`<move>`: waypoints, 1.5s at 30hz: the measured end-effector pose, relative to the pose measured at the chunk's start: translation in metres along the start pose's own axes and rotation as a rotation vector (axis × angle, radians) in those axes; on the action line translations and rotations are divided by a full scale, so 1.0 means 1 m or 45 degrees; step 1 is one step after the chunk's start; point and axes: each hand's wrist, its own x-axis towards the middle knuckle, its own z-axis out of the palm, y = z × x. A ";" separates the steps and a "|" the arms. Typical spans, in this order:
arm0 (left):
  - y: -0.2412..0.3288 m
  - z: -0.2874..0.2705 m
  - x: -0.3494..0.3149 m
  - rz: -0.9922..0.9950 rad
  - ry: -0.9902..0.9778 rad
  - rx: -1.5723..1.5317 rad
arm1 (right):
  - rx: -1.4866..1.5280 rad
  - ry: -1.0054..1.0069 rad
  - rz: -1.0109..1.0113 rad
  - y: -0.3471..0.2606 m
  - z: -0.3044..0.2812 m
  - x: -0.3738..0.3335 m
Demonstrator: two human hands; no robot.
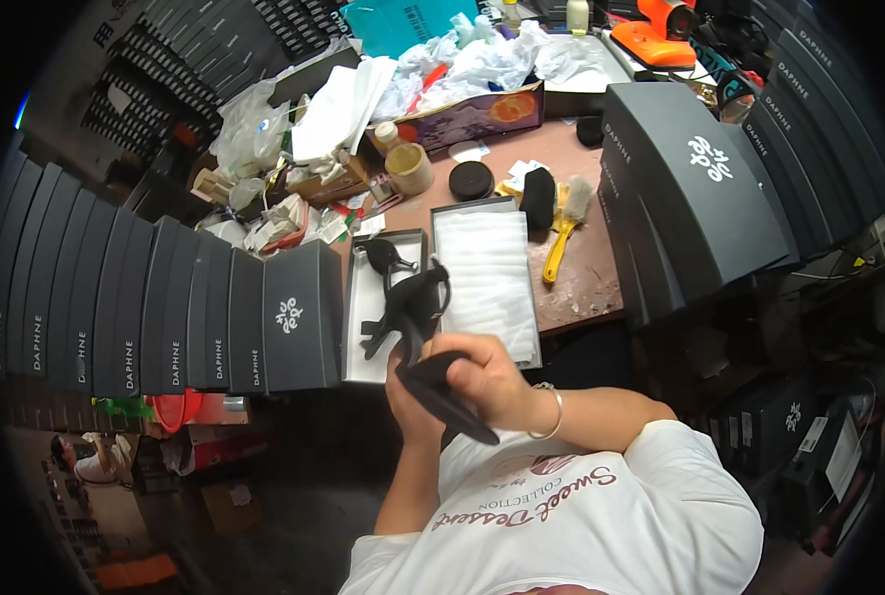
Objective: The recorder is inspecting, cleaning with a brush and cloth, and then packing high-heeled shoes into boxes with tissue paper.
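Observation:
Between my hands, in front of my chest, is a black high-heeled sandal (441, 389) with straps. My right hand (494, 382) grips it by the sole, with thumb and fingers closed around it. Lower left, my left hand (410, 399) holds the same sandal from behind, its fingers mostly hidden by the shoe. Just beyond lies an open shoe box (359, 359) with a white inside. A black shoe part (384, 257) shows at its far end, partly covered by the sandal's straps. Beside it, a grey-rimmed box half (535, 315) holds white tissue paper (484, 283).
Grey shoe boxes stand in a row at left (309, 332) and stacked at right (695, 188). On the table (591, 293) are a yellow-handled brush (562, 243), a round black tin (471, 180) and a tape roll (409, 170). Crumpled paper fills a carton (482, 119) behind.

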 end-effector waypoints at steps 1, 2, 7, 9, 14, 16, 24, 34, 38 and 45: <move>0.001 0.002 0.002 -0.068 -0.056 -0.242 | -0.004 -0.021 -0.033 0.000 0.004 -0.003; 0.002 0.004 0.001 -0.130 -0.079 -0.356 | 0.055 0.013 -0.038 0.000 0.007 -0.002; 0.013 0.006 0.018 -0.131 -0.088 -0.485 | 0.488 0.142 0.170 -0.017 0.019 -0.003; 0.021 0.008 0.027 -0.109 -0.077 -0.425 | 0.611 0.114 0.161 -0.007 0.012 -0.003; 0.032 0.035 0.042 0.053 0.198 -0.066 | 0.461 0.159 0.337 -0.039 0.017 0.008; 0.026 0.040 0.047 -0.065 0.250 -0.129 | 0.098 0.028 0.254 -0.036 0.015 0.013; -0.012 0.003 0.056 -0.297 0.298 -0.654 | -1.994 0.800 0.102 -0.026 -0.235 0.100; -0.012 -0.021 0.030 -0.349 0.402 -0.617 | -2.107 0.883 0.261 0.014 -0.324 0.091; -0.014 -0.024 0.031 -0.407 0.488 -0.646 | -1.374 0.736 -0.028 -0.022 -0.224 0.065; -0.020 -0.012 0.025 -0.380 0.621 -0.258 | -2.237 -0.741 -0.344 0.007 -0.062 0.030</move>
